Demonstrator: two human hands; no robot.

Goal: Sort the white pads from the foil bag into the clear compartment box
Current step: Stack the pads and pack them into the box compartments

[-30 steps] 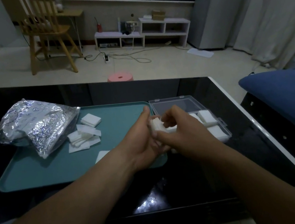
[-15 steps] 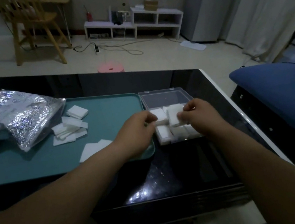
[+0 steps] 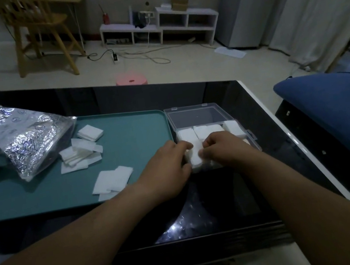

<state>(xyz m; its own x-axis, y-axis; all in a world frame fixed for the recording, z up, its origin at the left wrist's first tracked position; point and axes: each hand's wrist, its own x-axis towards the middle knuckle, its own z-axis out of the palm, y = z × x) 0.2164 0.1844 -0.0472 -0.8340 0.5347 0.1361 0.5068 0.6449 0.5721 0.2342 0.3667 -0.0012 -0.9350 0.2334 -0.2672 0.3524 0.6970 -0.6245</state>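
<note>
Both hands meet over the near end of the clear compartment box [image 3: 251, 139]. The box sits on the black desk [image 3: 206, 215] just right of the teal tray [image 3: 137, 134]; touching its edge or not, can't tell. L hand [image 3: 166, 170] has its fingers curled onto the left edge of a white pad [image 3: 195, 156]. R hand [image 3: 225, 149] pinches the right edge btwn thumb and fingertips. So each hand is closed on that same pad, which lies low in a near compartment — one pad or a thin stack, too blurred to say.

Behind it, the far row of compartments holds more pads [image 3: 208, 130], packed side by side across the box. The box lid [image 3: 192, 117] is open, lying back flat beyond them w/ two small tabs at its far edge.

On the tray, the crumpled foil bag [image 3: 20, 139] lies at the far left, partly hanging off the tray's left side. A loose pile of pads [image 3: 80, 155] is spilled just beside the bag, w/ a small square stack [image 3: 90, 133] a bit farther back. A few more flat pads [image 3: 112, 179] lie overlapping at the tray's near edge, just left of the L forearm.

Beyond the desk, on the floor: a pink stool [image 3: 131, 81] close to the far edge, a wooden chair [image 3: 40, 27] at back left, and a low white shelf unit [image 3: 160, 26] against the wall. A blue cushion [image 3: 331, 106] sits off to the right of the desk.
</note>
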